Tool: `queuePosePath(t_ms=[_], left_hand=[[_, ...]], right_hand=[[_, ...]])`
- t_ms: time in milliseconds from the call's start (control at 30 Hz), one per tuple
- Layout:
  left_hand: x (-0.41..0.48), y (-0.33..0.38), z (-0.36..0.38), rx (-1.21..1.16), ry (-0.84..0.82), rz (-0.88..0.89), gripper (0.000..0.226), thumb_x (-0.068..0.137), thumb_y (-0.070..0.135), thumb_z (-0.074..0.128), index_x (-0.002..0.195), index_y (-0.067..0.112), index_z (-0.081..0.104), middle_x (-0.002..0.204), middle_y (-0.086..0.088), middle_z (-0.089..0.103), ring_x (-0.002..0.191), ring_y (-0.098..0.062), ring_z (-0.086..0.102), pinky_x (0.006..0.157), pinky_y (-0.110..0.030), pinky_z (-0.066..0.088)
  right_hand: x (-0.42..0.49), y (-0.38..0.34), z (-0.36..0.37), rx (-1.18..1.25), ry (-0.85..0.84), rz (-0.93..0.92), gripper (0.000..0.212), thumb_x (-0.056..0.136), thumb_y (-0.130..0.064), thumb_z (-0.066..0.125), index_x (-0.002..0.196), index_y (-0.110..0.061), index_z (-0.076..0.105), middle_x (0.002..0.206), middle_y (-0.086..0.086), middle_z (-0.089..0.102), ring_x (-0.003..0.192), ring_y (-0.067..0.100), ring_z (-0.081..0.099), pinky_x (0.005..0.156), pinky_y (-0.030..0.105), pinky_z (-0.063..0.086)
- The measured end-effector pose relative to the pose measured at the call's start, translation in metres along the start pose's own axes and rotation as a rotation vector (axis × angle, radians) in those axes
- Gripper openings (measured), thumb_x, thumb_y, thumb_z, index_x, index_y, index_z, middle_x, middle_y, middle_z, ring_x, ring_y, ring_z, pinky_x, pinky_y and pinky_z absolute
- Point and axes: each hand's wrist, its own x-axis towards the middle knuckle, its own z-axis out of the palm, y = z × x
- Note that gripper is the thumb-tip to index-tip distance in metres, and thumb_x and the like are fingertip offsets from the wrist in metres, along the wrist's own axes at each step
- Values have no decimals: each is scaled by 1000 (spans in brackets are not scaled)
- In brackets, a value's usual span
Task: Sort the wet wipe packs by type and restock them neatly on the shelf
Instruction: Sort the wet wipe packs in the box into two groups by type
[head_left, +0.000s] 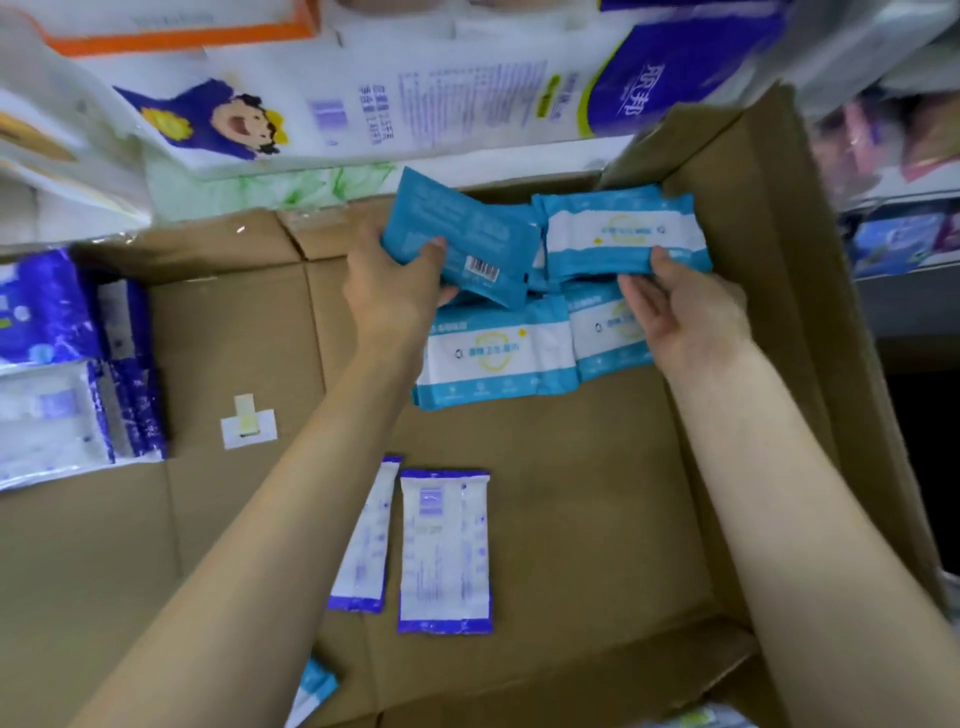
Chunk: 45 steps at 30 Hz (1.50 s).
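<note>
My left hand (395, 296) grips a teal wet wipe pack (462, 239) turned back side up, its barcode showing. My right hand (685, 322) holds the lower edge of another teal and white pack (623, 234) at the far right of the cardboard box. Two more teal packs (498, 358) (602, 332) lie face up just below my hands. Nearer to me, two white packs with purple ends (445, 551) (363, 540) lie side by side on the box floor. A teal pack's corner (314, 691) shows at the bottom edge.
The brown cardboard box (753, 249) has a raised right wall and flattened flaps on the left. Purple and white tissue packs (67, 364) sit at the left. Large paper goods packs (415, 93) stand behind. Shelves (904, 208) with goods are at the right.
</note>
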Motion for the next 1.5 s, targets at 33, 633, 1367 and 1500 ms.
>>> queuePosePath(t_ms=[33,633,1367,1500], left_hand=[[0,-2,2,69,32,29,22,83,23,70,88,23,49,103,-9,64,87,-21,69,69,-38,59],[-19,-12,-34,760,38,379,61,86,47,61,132,10,42,132,-10,46,119,-27,48,98,-40,40],[-133,-178,-292,467,-46,-305,48,70,39,81,103,19,53,103,-7,67,95,-25,65,88,-45,53],[-132,-178,-297,311,-108,-386,23,78,30,76,88,18,60,102,-15,69,99,-31,66,87,-45,54]], right_hand=[[3,0,1,-28,4,-5,29,86,-3,67,114,-2,58,100,13,68,81,19,70,67,27,60],[-27,15,-5,-563,-37,-473,33,83,-18,73,64,-17,47,51,-1,53,36,5,45,40,21,39],[-205,298,-35,-1375,-777,-216,50,76,-25,79,114,-16,48,80,-13,47,74,7,51,68,23,45],[-214,320,-40,-1237,-558,-165,52,68,-18,85,102,-18,47,79,-13,50,79,12,54,75,31,48]])
